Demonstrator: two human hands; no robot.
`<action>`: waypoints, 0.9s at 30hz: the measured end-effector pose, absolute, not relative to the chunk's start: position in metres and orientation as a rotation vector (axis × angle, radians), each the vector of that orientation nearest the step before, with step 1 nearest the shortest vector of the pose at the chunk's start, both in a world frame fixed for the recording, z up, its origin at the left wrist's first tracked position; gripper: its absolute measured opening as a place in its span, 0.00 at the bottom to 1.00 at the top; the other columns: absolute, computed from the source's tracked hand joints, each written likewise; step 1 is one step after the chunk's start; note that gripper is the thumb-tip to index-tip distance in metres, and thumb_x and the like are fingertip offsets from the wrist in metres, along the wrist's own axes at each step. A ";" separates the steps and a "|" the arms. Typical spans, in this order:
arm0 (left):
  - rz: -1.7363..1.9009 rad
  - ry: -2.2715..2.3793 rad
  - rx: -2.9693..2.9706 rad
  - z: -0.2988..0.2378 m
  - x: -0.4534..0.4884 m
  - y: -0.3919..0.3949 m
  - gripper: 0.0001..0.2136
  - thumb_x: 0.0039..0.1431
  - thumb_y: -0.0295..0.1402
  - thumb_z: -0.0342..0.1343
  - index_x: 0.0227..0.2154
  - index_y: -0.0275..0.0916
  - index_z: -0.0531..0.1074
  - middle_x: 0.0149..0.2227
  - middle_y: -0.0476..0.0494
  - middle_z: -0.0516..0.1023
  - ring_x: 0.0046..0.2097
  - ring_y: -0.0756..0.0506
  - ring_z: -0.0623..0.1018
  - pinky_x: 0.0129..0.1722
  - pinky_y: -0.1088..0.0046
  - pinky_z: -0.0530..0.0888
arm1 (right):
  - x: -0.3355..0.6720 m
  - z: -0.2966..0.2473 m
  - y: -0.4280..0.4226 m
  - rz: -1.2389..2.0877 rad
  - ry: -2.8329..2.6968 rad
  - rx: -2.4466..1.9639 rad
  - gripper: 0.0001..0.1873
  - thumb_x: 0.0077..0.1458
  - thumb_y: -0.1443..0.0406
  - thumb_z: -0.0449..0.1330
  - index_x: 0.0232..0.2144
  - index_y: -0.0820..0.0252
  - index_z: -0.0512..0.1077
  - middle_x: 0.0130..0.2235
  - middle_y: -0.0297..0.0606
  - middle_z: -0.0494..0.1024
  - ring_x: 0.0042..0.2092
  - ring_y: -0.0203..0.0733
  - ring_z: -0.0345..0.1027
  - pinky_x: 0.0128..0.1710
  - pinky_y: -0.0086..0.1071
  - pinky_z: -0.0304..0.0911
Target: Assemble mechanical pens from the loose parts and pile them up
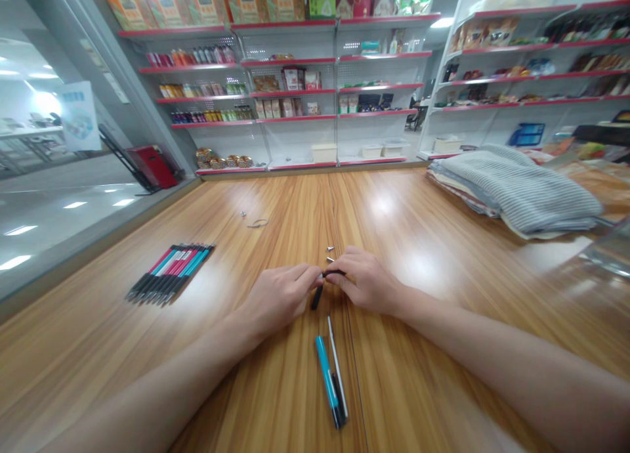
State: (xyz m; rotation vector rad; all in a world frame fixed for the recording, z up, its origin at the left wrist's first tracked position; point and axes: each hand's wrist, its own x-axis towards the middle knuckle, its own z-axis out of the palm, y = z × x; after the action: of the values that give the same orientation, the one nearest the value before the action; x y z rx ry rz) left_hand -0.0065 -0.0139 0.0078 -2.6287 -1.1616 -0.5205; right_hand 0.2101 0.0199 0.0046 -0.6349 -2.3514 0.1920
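Both hands meet above the middle of the table. My left hand (280, 297) is closed in a pinch on one end of a small black pen part (335, 272). The fingers of my right hand (369, 280) pinch its other end; much of the part is hidden by the fingers. Just below my left fingertips is a black tube (317, 298), like a pen grip. Two small silver pen tips (330, 260) lie beyond the hands. Closer to me rest a turquoise pen barrel (325, 373) with a black end and a thin white refill (336, 364), side by side.
To the left lies a row of several red and turquoise pens (172, 272). A thin ring-like loop (258, 223) and a tiny metal piece (243, 214) sit farther back. Folded striped cloths (516, 187) are stacked at the right, near a clear container (610, 249). Stocked shelves (295, 59) stand behind.
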 end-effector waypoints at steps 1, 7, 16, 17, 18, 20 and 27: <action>-0.526 -1.163 -2.625 0.008 -0.006 -0.014 0.09 0.67 0.33 0.44 0.43 0.40 0.67 0.33 0.47 0.75 0.35 0.48 0.76 0.33 0.73 0.68 | 0.210 0.004 0.020 0.179 -2.337 -0.634 0.09 0.62 0.65 0.53 0.37 0.62 0.72 0.34 0.41 0.76 0.37 0.42 0.64 0.39 0.36 0.61; -0.498 -1.214 -2.616 0.008 -0.006 -0.013 0.08 0.66 0.32 0.43 0.34 0.39 0.66 0.30 0.48 0.76 0.31 0.47 0.77 0.26 0.74 0.66 | 0.209 0.006 0.018 0.090 -2.330 -0.662 0.07 0.61 0.67 0.53 0.37 0.63 0.70 0.34 0.42 0.75 0.37 0.43 0.65 0.38 0.36 0.61; -0.539 -1.196 -2.607 0.013 -0.002 -0.015 0.08 0.67 0.35 0.43 0.38 0.38 0.65 0.33 0.45 0.74 0.32 0.47 0.75 0.28 0.74 0.68 | 0.210 0.002 0.022 0.048 -2.390 -0.674 0.10 0.62 0.64 0.52 0.32 0.62 0.71 0.30 0.41 0.75 0.34 0.42 0.64 0.36 0.35 0.59; -0.550 -1.196 -2.613 0.012 -0.002 -0.015 0.08 0.67 0.34 0.43 0.38 0.38 0.65 0.32 0.46 0.74 0.32 0.47 0.75 0.28 0.73 0.68 | 0.210 0.003 0.022 0.065 -2.367 -0.680 0.08 0.62 0.65 0.53 0.34 0.62 0.70 0.32 0.42 0.75 0.36 0.42 0.64 0.37 0.35 0.59; -0.576 -1.199 -2.621 0.012 -0.003 -0.014 0.07 0.67 0.34 0.43 0.40 0.38 0.65 0.33 0.46 0.74 0.33 0.47 0.76 0.29 0.73 0.69 | 0.210 0.003 0.022 0.086 -2.346 -0.686 0.06 0.61 0.66 0.53 0.37 0.63 0.69 0.34 0.42 0.75 0.37 0.42 0.65 0.38 0.35 0.60; -0.626 -1.205 -2.639 0.011 -0.006 -0.012 0.07 0.66 0.31 0.44 0.43 0.37 0.64 0.35 0.45 0.76 0.36 0.46 0.77 0.32 0.72 0.71 | 0.211 0.004 0.022 0.122 -2.334 -0.700 0.06 0.60 0.68 0.53 0.40 0.63 0.68 0.36 0.42 0.75 0.39 0.43 0.65 0.39 0.35 0.60; -0.516 -1.186 -2.608 0.013 -0.009 -0.009 0.10 0.65 0.29 0.45 0.47 0.39 0.66 0.37 0.43 0.75 0.41 0.44 0.75 0.39 0.68 0.69 | 0.212 0.007 0.021 0.043 -2.430 -0.724 0.10 0.60 0.69 0.51 0.41 0.61 0.70 0.35 0.41 0.75 0.37 0.42 0.64 0.39 0.35 0.57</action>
State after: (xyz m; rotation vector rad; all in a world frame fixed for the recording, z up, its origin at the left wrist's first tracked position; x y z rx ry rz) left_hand -0.0093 -0.0094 0.0129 -2.6080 -1.1859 -0.5158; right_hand 0.2125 0.0208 0.0070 -0.7244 -2.4298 0.0434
